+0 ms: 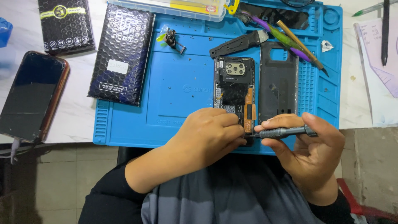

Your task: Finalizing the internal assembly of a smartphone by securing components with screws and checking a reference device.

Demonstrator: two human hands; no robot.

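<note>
**Screwdriver meets the open phone's lower edge**

The opened smartphone (234,97) lies back-up on the blue repair mat (166,83), near its front edge, likely so the insides face the person. The left hand (207,132) clamps down on the phone's lower end, apparently pinning it steady. The right hand (311,153), just right of the phone, grips a grey precision screwdriver (282,132) held nearly flat, tip at the phone's bottom corner. The removed back cover (278,83) rests beside the phone, right.

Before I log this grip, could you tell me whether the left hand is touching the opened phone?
Touching: the head view shows the left hand resting on the opened phone's lower end.
</note>
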